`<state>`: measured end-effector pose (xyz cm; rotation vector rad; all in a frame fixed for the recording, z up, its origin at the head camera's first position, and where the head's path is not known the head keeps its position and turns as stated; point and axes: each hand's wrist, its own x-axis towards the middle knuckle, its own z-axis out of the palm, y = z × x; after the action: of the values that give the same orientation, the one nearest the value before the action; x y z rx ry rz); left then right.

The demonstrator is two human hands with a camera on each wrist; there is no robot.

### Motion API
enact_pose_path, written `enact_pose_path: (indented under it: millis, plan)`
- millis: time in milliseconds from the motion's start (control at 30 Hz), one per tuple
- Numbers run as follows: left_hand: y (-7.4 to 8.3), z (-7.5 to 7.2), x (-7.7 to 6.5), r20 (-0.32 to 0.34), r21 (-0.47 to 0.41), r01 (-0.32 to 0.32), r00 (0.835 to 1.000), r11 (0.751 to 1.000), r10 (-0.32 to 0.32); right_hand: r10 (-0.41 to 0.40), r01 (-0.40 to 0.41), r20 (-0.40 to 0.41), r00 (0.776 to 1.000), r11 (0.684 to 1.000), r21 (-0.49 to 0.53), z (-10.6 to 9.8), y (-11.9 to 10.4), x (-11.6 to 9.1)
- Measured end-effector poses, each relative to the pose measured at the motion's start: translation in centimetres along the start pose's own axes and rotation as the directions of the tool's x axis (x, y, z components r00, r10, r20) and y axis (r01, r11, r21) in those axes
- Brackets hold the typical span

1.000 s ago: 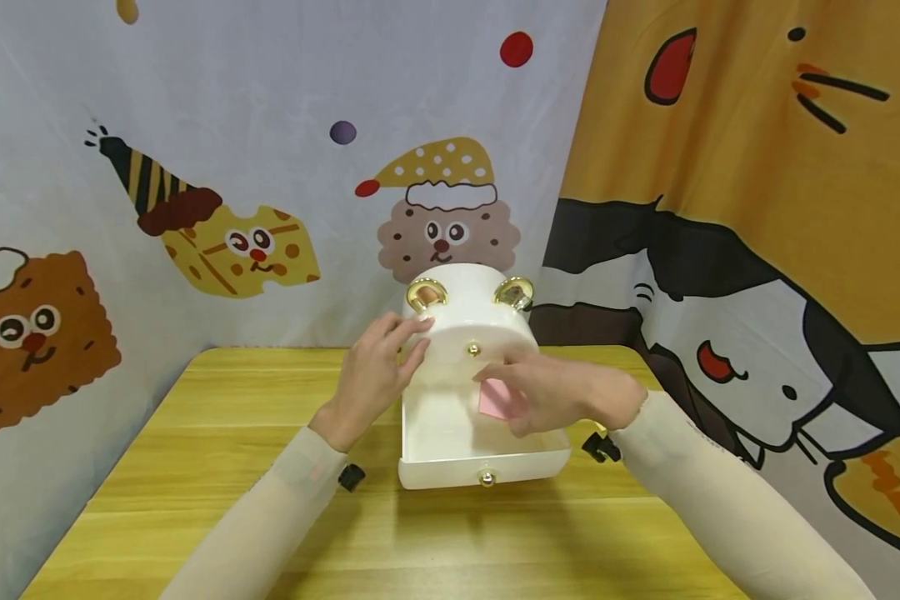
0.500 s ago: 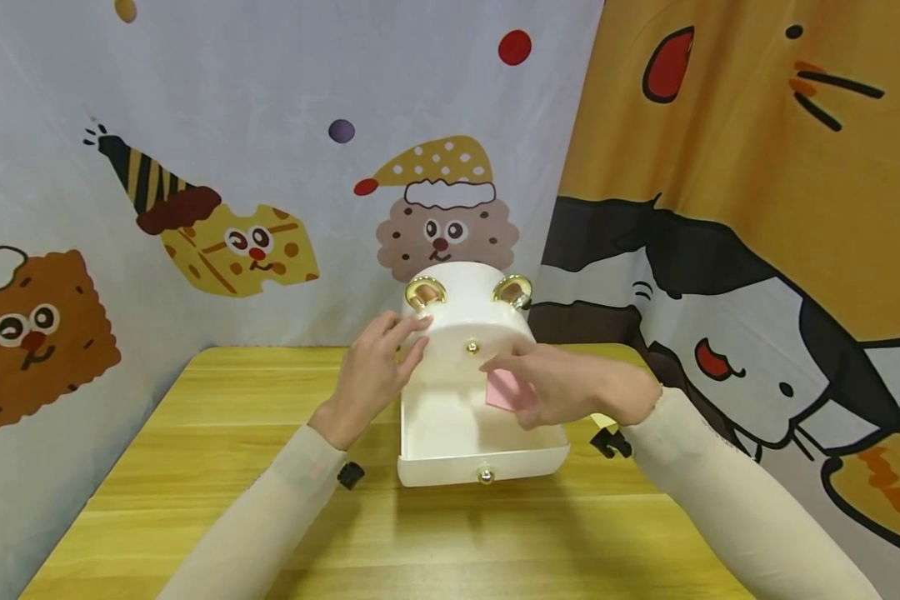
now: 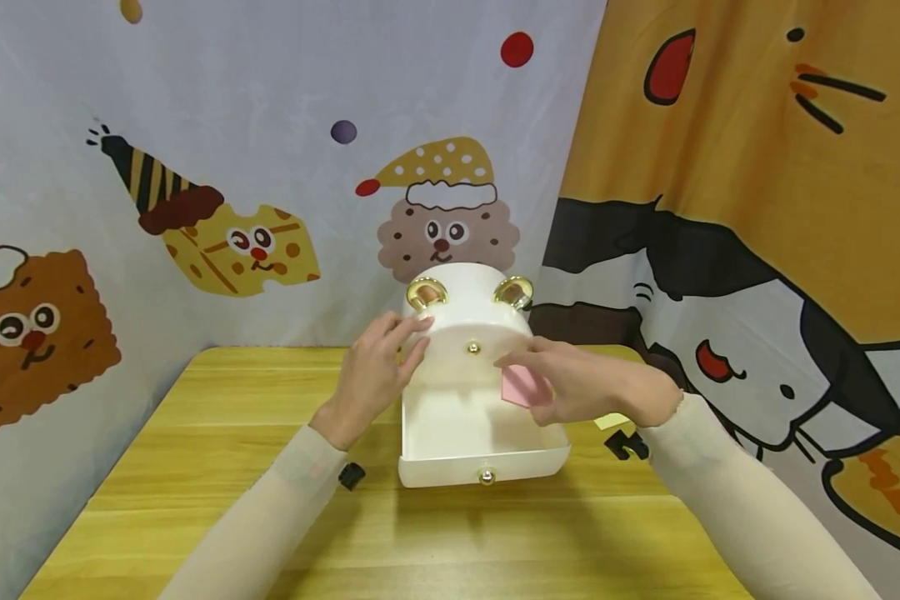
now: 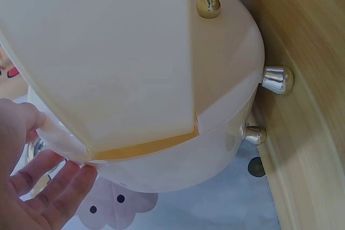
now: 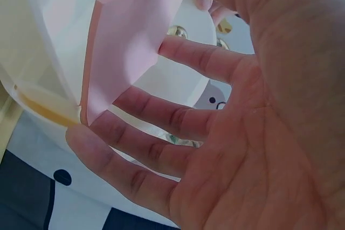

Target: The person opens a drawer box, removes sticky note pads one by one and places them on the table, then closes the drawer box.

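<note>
A white storage box point(image 3: 465, 292) with gold ear-like trims stands on the table, its lower drawer point(image 3: 450, 433) pulled out. My left hand point(image 3: 371, 375) touches the box's upper left side with its fingertips; in the left wrist view its fingers point(image 4: 75, 184) lie fairly straight against the curved wall. Over the drawer's right part, my right hand point(image 3: 570, 379) holds a pink sticky note pad point(image 3: 523, 387). Thumb and fingertips pinch the pad point(image 5: 124, 47) by its edges in the right wrist view. The drawer floor shows nothing on it where visible.
A yellow pad-like piece point(image 3: 610, 421) lies on the wooden table point(image 3: 240, 467) right of the drawer, partly hidden by my right arm. Gold knobs stick out from the box's front point(image 3: 474, 347) and the drawer front point(image 3: 487, 476). A printed curtain point(image 3: 270, 125) hangs behind.
My right hand has moved to the right with the pink sticky note pad, from mid-drawer toward its right side. More of the yellow piece now shows. The left hand stays on the box.
</note>
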<state>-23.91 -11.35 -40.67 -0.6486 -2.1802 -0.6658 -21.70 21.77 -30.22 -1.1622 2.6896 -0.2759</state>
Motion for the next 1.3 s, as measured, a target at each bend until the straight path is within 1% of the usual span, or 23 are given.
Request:
enact_pose_path:
  millis: [267, 400, 633, 1000, 1300]
  plan:
    - [0.1, 0.0, 0.0, -0.014, 0.002, -0.01, 1.0, 1.0, 0.01, 0.081, -0.082, 0.013, 0.997, 0.996, 0.039, -0.5, 1.0, -1.0]
    - [0.1, -0.1, 0.0, -0.02, -0.001, -0.012, 1.0, 1.0, 0.012, 0.102, -0.103, 0.01, 0.995, 0.993, 0.058, -0.5, 1.6, -1.5]
    - [0.1, -0.1, 0.0, -0.024, 0.0, -0.015, 1.0, 1.0, 0.015, 0.117, -0.116, -0.002, 0.993, 0.99, 0.073, -0.4, 2.5, -2.1]
    - [0.1, 0.0, -0.1, -0.033, 0.007, -0.021, 0.999, 1.0, 0.021, 0.176, -0.175, 0.003, 0.984, 0.977, 0.121, 0.2, 4.2, -2.8]
    - [0.1, 0.0, -0.1, -0.014, -0.005, 0.005, 1.0, 1.0, -0.005, 0.174, -0.169, -0.026, 0.984, 0.976, 0.139, 0.9, 6.0, -3.2]
